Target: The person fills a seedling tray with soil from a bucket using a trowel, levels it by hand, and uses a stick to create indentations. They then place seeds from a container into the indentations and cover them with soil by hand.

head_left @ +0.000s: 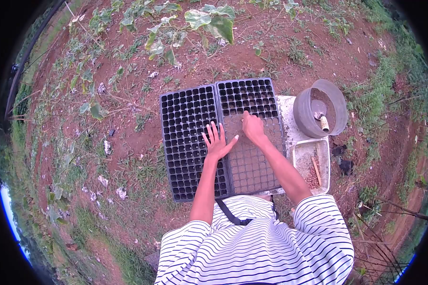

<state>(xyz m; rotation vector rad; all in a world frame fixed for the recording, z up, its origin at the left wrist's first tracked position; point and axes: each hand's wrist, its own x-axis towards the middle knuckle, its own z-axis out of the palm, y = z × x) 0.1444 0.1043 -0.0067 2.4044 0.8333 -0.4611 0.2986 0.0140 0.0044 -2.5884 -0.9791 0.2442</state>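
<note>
Two black seedling trays lie side by side in front of me. The left seedling tray [188,126] has open dark cells. Brown soil fills the lower and middle cells of the right seedling tray [252,166], while its far rows are hollow, some with a little soil at the bottom. My left hand [217,144] is open, its fingers spread over the inner edges of both trays. Over the soil's far border, my right hand [253,127] is closed with its fingertips down at the cells. Whatever those fingers pinch, if anything, is hidden.
A grey round tub [305,114] stands to the right, with soil and a pale scoop-like object [324,123] inside. Nearer me, a white basket [325,166] holds small reddish-brown bits and a wooden stick [316,172]. Leafy plants [211,21] grow beyond the trays.
</note>
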